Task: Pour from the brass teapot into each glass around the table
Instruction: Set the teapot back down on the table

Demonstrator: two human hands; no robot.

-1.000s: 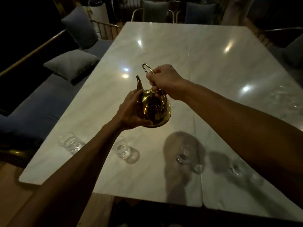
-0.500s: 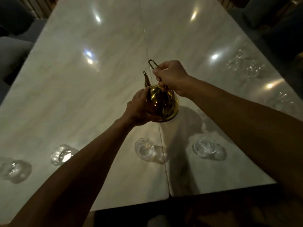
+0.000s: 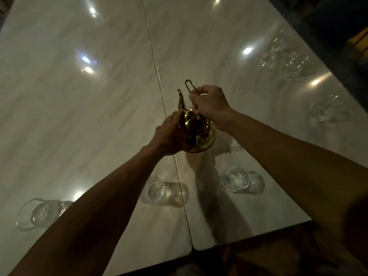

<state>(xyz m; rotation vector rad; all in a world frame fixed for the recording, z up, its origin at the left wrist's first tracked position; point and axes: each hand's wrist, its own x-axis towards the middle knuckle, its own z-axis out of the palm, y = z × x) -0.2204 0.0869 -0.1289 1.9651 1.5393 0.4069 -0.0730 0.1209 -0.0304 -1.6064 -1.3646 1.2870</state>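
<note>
A shiny brass teapot (image 3: 201, 134) is held above the white marble table (image 3: 89, 120), its spout pointing away from me. My right hand (image 3: 209, 104) grips the thin wire handle on top. My left hand (image 3: 171, 134) cups the pot's left side. Three clear glasses stand along the near edge: one at the left (image 3: 37, 214), one partly behind my left forearm (image 3: 155, 190), one under my right arm (image 3: 235, 178). More glasses line the right edge (image 3: 322, 112), with several farther back (image 3: 282, 58).
A seam (image 3: 153, 56) runs down the middle of the table. The table's near edge (image 3: 249, 242) lies close below my arms, with dark floor beyond. A dark seat (image 3: 338, 20) stands at the far right.
The view has swung right and tilted down; the sofa and cushions have left the frame and the right-edge glasses have come in. Both hands keep the same hold on the teapot.
</note>
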